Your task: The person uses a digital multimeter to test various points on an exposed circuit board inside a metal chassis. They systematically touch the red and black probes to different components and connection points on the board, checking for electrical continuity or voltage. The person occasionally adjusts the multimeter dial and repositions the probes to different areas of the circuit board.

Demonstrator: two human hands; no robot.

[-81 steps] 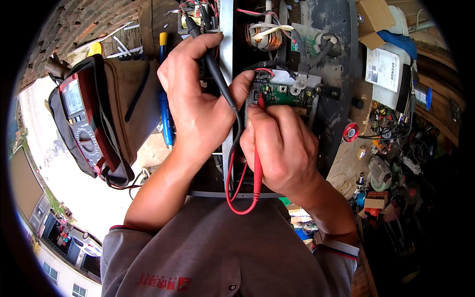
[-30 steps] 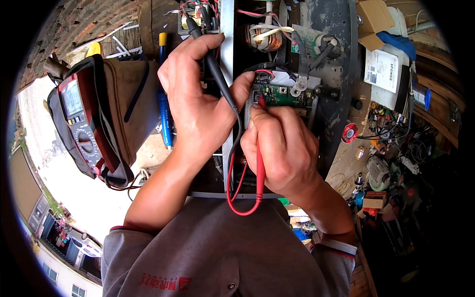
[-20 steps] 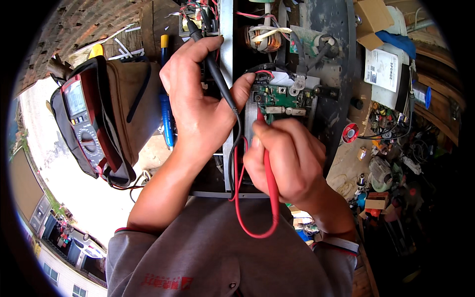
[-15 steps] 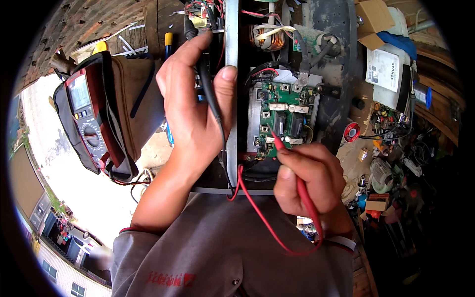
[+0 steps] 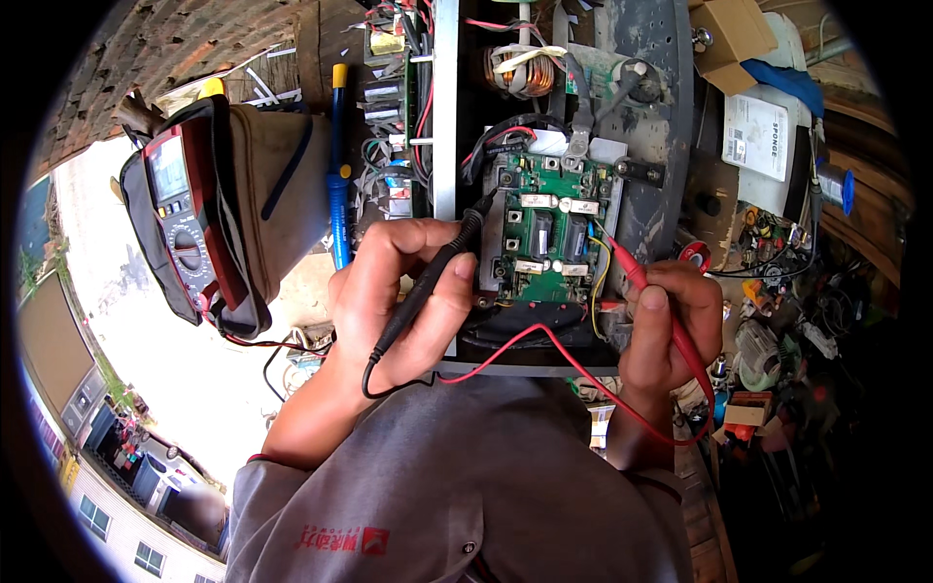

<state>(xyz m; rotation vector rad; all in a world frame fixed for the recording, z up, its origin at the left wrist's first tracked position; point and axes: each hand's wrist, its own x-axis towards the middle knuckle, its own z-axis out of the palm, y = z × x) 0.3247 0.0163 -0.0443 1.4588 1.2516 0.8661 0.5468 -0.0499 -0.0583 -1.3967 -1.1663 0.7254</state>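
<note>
Between the fingers of my left hand (image 5: 403, 301) is a black test probe (image 5: 428, 284), its tip by the upper left corner of a green circuit board (image 5: 544, 289). My right hand (image 5: 671, 325) pinches a red test probe (image 5: 688, 355), pointing at the board's right edge; whether either tip touches is too small to tell. The board lies inside an opened metal housing (image 5: 637, 223), with several white and dark components on it. A red lead (image 5: 583, 367) loops below the board. To the left a red-and-grey multimeter (image 5: 185, 228) leans in a dark pouch.
A metal divider (image 5: 446, 126) parts the board from another upright board with wiring (image 5: 394, 107). Above sits a copper coil (image 5: 525, 78). A blue tool with a yellow end (image 5: 339, 194) stands left. At right are a cardboard box (image 5: 743, 44), a solder-like spool (image 5: 836, 185) and heaped parts.
My left hand has come down and right from the upper wiring, bringing the black probe to the board. My right hand has shifted right with the red probe, from the board's middle to its right edge.
</note>
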